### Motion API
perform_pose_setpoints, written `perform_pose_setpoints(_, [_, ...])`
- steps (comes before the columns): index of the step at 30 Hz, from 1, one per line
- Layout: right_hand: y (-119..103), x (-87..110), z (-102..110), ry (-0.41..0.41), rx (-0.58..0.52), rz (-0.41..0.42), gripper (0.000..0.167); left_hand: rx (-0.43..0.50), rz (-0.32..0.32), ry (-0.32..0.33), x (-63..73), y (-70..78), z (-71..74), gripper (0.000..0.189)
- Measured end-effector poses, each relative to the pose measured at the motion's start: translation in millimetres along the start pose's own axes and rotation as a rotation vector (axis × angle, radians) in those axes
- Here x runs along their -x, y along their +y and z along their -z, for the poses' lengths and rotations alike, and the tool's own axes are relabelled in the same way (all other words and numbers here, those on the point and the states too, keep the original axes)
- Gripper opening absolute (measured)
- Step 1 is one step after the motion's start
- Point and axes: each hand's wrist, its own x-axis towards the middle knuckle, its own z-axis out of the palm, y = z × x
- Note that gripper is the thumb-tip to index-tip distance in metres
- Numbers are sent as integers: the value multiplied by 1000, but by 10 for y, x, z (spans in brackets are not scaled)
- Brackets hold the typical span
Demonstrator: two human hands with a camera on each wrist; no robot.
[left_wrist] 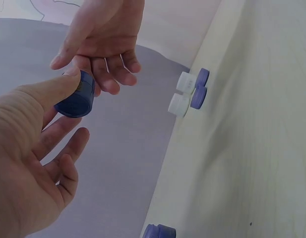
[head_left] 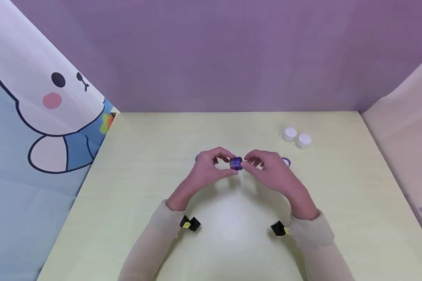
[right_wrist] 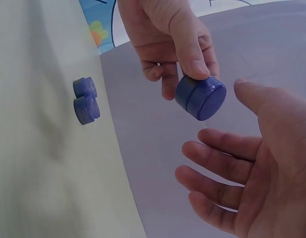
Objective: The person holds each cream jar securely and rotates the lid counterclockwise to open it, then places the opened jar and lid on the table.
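Note:
My left hand (head_left: pixel 207 168) pinches a small round purple-blue jar (head_left: pixel 236 163) between thumb and fingers, above the table. A seam runs round the jar (right_wrist: pixel 200 96) below its lid end, and it lies tilted on its side in the right wrist view. My right hand (head_left: pixel 272 171) hovers just beside the lid end. In the right wrist view, that hand (right_wrist: pixel 276 173) has its thumb and fingers spread, with a gap between them and the jar. The left thumb (left_wrist: pixel 53 91) presses along the jar's side in the left wrist view.
Two white round containers (head_left: pixel 289 134) stand toward the back right of the table (head_left: pixel 161 132). Two flat purple caps (left_wrist: pixel 198 97) lie close to them, partly behind my right hand in the head view. Two small blue jars (right_wrist: pixel 86 109) stand together on the left.

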Motion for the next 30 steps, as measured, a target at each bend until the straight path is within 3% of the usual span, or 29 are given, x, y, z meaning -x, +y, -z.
perform_pose_setpoints(10, [9,-43,-40,-12,-12,7,23,-48,-24,-2,3,52,-25,35])
perform_pose_setpoints(19, [42,-1,-50,-5,-125,-86,22,-51,-66,-28,4,18,-61,40])
perform_pose_setpoints(24, [53,2,-53,6,-168,-65,21,-69,-53,-26,9,-9,-46,43])
perform_pose_setpoints(30, [87,-19,-50,16,-220,-22,20,-57,-91,-31,-7,-20,-26,42])
